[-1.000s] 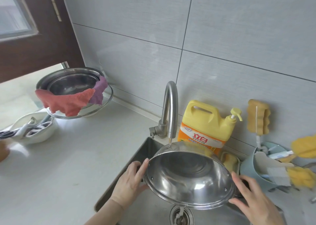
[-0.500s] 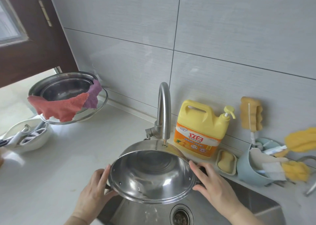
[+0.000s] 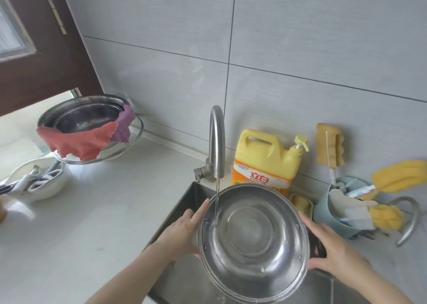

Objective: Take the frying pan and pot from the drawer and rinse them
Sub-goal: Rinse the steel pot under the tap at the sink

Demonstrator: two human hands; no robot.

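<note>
Pot, the round shiny stainless steel one [image 3: 253,234], is over the steel sink [image 3: 184,202], tipped toward us, with a thin stream from the curved steel tap [image 3: 216,142] hitting its left inner wall. We hold it by both sides: left hand [image 3: 182,232] has fingers [image 3: 199,211] straight and flat against the rim, right hand [image 3: 332,250] has fingers spread along the right side near a dark handle (whether the thumb wraps under it, we cannot tell).

Risks as we judge them:
- Wet steel plus flat fingers means a weak hold; as water collects, the pot could slip and drop into the sink.
- Tilt sends water over the low rim; more tilt toward us could spill it past the sink edge onto the pale surface [image 3: 92,223].
- Stream strikes a steep wall, so splash is likely.
- Yellow plastic detergent jug [image 3: 265,156] stands just behind the pot; pushing back could knock it.
</note>
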